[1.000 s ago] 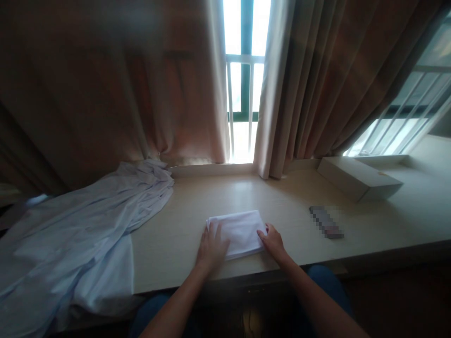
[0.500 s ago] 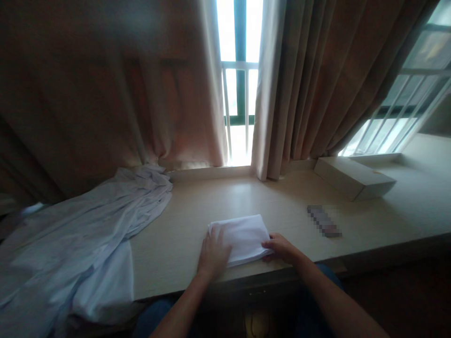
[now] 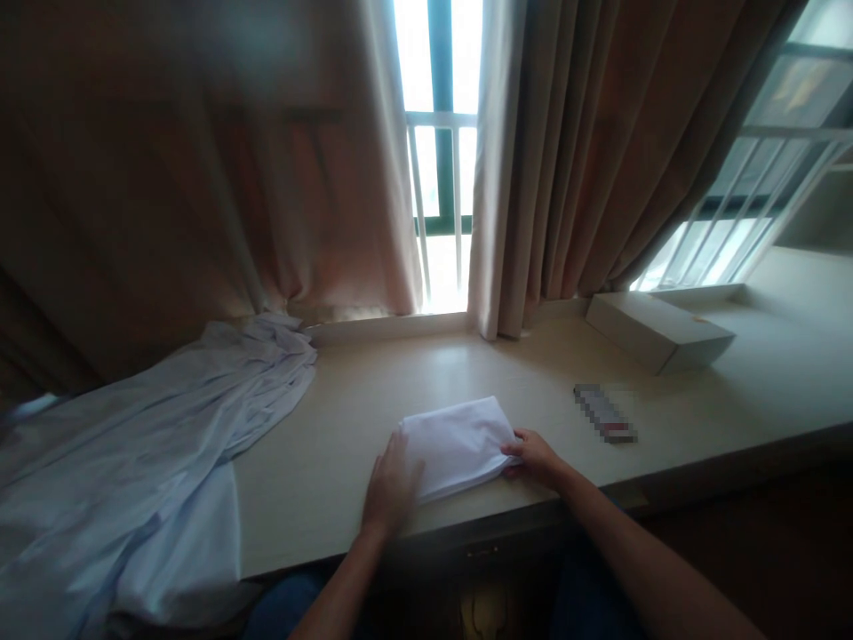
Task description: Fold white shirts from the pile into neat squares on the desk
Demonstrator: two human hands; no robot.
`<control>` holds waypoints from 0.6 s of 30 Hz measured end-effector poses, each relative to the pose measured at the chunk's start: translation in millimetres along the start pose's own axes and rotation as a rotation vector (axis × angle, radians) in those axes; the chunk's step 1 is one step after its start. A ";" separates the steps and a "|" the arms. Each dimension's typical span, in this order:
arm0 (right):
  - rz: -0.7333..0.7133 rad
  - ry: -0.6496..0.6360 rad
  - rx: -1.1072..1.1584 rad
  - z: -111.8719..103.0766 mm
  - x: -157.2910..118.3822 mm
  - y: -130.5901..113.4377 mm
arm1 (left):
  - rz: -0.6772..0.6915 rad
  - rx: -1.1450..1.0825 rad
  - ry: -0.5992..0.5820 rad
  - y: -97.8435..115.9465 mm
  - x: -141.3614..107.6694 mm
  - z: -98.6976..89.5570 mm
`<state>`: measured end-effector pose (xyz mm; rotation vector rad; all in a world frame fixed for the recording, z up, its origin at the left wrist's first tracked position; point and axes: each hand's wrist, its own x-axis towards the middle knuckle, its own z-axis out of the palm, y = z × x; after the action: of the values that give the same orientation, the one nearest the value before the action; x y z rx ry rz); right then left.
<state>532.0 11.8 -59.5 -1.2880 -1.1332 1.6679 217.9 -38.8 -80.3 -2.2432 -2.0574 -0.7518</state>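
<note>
A folded white cloth (image 3: pixel 457 444) lies flat near the front edge of the pale desk (image 3: pixel 299 498). My left hand (image 3: pixel 393 484) is at the cloth's left edge, somewhat blurred, with its fingers apart and nothing gripped. At the right edge, my right hand (image 3: pixel 533 456) pinches the cloth between thumb and fingers, and small creases show beside the grip.
A large heap of pale fabric (image 3: pixel 179 444) covers the desk's left end and hangs over the front. To the right lie a pixelated flat object (image 3: pixel 605 413) and a white box (image 3: pixel 659 331). Brown curtains (image 3: pixel 579 160) hang behind, around a bright window (image 3: pixel 440 178).
The view has shifted slightly. My left hand has moved outward to the cloth's left edge, uncovering more of it. The right hand keeps its grip, and the cloth's right corner is more creased.
</note>
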 end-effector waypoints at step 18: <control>-0.009 0.508 0.221 -81.2 58.3 -29.5 | -0.017 0.076 0.034 -10.3 5.4 18.6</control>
<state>598.5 92.0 -59.8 -1.4450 -0.6320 1.3065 214.6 -26.3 -98.1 -2.1612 -2.0559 -0.6945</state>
